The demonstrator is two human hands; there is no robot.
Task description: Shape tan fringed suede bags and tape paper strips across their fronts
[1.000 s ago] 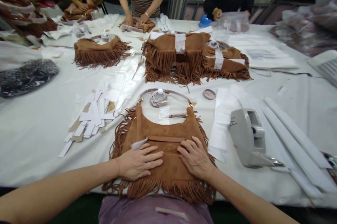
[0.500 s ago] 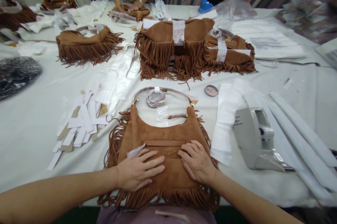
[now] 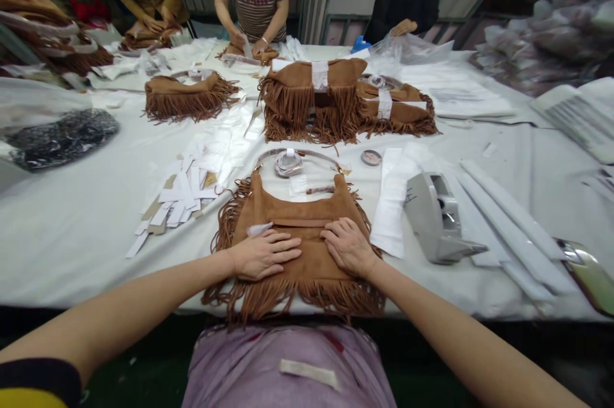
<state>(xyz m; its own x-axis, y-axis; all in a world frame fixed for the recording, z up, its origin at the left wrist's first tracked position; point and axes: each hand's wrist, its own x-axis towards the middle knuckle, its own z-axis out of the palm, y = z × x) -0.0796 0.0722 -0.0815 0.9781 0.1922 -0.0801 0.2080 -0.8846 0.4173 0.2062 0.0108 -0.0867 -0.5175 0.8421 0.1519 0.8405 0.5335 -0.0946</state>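
Note:
A brown suede handbag [image 3: 314, 264] with long fringe lies flat before me, its strap away from me. My left hand [image 3: 267, 254] rests flat on its front, fingers stretched out, below a zip strip [image 3: 300, 223]. On the right half of the same panel lies my right hand [image 3: 349, 247], fingers slightly bent and apart, the tips near the strip's end. A small white tissue wrap [image 3: 259, 229] sits at the strip's left end. Beyond the bag's opening, a wrapped coiled strap [image 3: 288, 165] lies inside the arc of the handle [image 3: 311, 155].
Paper strips [image 3: 180, 197] are heaped at left. A grey tape dispenser [image 3: 434, 216], white tissue [image 3: 389, 203] and long white strips [image 3: 513, 222] lie right. Stacked fringed bags [image 3: 311, 98] stand ahead; another bag [image 3: 185, 98] sits left. Co-workers' hands [image 3: 259, 47] work across the table [image 3: 499, 139].
My view has tilted up, so the bag and my hands look smaller, and more of the co-workers shows. Both hands stay on the bag. The dark-clothed co-worker's hands have come together.

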